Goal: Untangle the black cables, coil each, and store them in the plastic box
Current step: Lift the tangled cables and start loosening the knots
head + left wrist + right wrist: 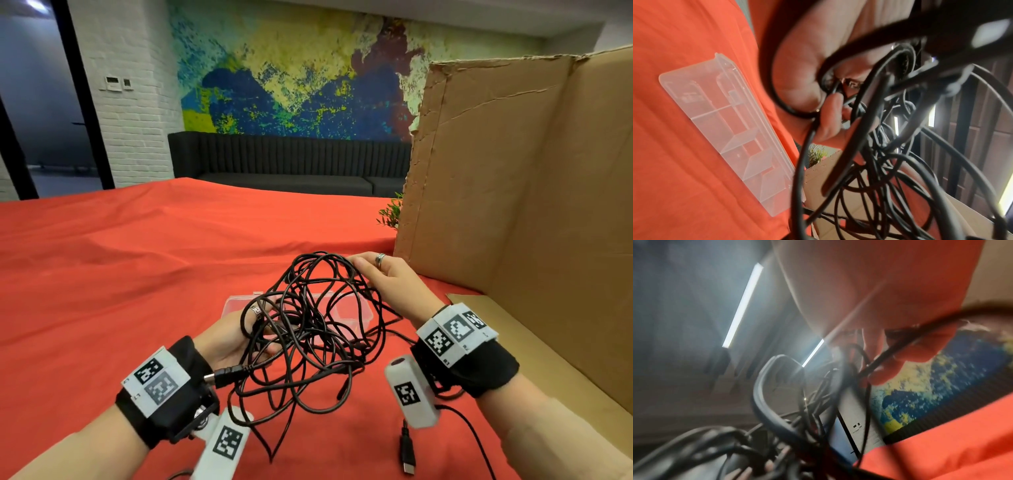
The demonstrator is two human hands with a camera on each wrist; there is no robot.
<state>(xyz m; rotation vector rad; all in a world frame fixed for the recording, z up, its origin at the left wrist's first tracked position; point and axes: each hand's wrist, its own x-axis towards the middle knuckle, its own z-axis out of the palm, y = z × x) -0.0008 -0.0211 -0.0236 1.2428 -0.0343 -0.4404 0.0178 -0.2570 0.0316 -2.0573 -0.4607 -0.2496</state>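
A cardboard wall (513, 178) stands on the right of the red cloth (120, 274), with a small plant (390, 212) at its far edge. The tangle of black cables (318, 329) hangs between both hands, above and in front of the clear box (236, 305), hiding most of it. The left hand (233, 339) curls its fingers around several strands; the right hand (387, 277) pinches a loop at the top. A plug (407, 452) dangles to the cloth. The left wrist view shows the box (725, 129) open and divided into compartments.
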